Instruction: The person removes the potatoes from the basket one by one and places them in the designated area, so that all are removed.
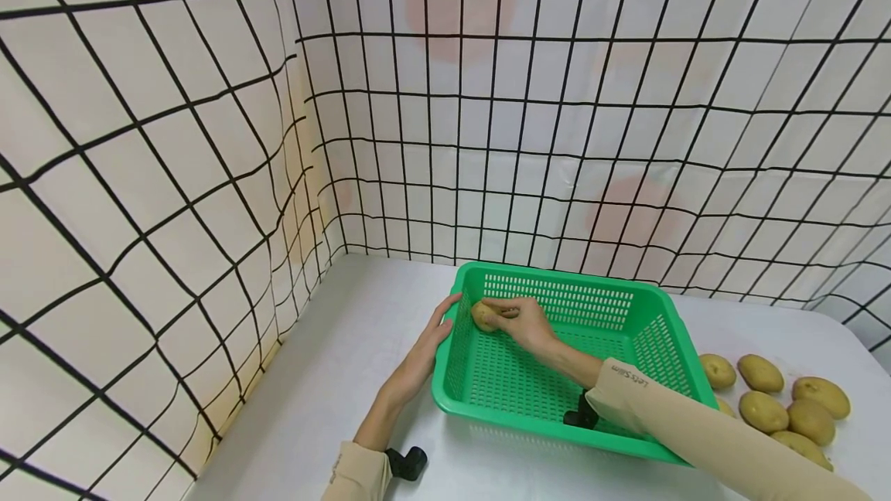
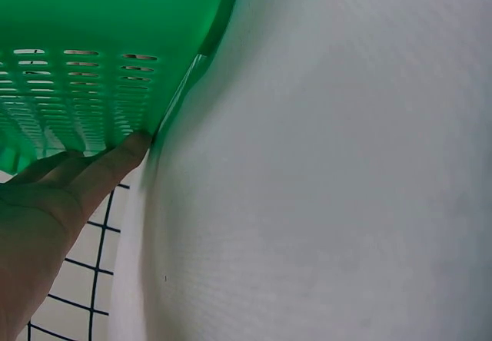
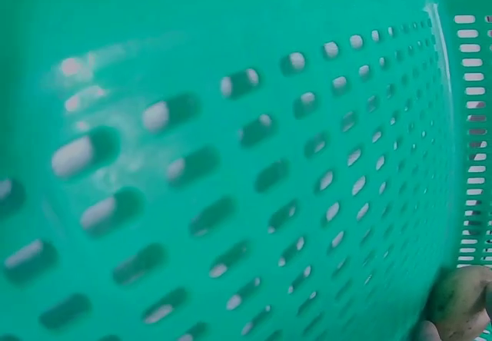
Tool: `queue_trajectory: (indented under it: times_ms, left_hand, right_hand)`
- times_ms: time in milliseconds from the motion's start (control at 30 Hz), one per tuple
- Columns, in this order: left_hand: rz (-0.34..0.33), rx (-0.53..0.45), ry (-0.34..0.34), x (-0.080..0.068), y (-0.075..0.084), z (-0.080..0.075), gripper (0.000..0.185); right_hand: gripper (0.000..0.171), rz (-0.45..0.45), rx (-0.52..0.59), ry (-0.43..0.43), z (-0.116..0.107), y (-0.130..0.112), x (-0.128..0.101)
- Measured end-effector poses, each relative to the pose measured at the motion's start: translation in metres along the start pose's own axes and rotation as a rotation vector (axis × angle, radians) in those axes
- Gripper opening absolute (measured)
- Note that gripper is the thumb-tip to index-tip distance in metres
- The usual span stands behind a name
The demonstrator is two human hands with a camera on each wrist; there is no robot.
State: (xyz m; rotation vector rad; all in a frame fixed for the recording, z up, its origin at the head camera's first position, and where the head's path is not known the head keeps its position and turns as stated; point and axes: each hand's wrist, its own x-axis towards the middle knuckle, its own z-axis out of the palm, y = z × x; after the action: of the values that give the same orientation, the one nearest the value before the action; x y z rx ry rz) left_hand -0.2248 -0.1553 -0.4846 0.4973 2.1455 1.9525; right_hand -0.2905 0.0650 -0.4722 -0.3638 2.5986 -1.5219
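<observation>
A green plastic basket [image 1: 550, 427] with slotted walls stands on the white table. Inside it, at the far left corner, my right hand [image 1: 527, 328] pinches a potato [image 1: 483, 316] between thumb and fingers. The right wrist view catches that potato [image 3: 460, 304] low at the right edge, close to the slotted wall. My left hand [image 1: 421, 352] lies against the outside of the basket's left side, its fingertips near the rim. In the left wrist view, the fingers [image 2: 108, 173] of that hand are extended along the slotted wall.
Several potatoes [image 1: 762, 411] lie grouped on the table to the right of the basket, partly behind my right sleeve [image 1: 668, 408]. A black wire grid [image 1: 515, 153] backed with white sheeting rises behind the table and along its left side.
</observation>
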Motion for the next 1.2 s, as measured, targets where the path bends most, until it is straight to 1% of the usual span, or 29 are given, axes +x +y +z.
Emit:
queue_trajectory:
  times_ms: [400, 633, 800, 933, 1200]
  left_hand:
    - [-0.005, 0.003, 0.006, 0.0011, 0.0016, 0.0008, 0.051]
    - [0.006, 0.025, 0.006, 0.0013, 0.0002, 0.0005, 0.053]
    - [0.004, 0.028, 0.008, 0.0007, 0.0003, 0.0007, 0.053]
    - [0.004, 0.029, 0.012, 0.0, 0.0004, 0.0005, 0.053]
    - [-0.01, 0.024, 0.015, 0.0005, 0.0004, 0.0013, 0.052]
  right_hand:
    - [0.036, 0.008, -0.023, 0.024, 0.0017, -0.0003, 0.001]
    - [0.037, -0.014, -0.029, 0.019, 0.0024, 0.002, 0.0018]
    - [0.036, -0.026, -0.011, 0.015, 0.0016, 0.0022, 0.0041]
    - [0.034, -0.027, -0.004, -0.007, -0.0002, 0.0012, 0.0064]
    - [0.033, -0.03, -0.006, -0.08, -0.0057, -0.0016, 0.0056]
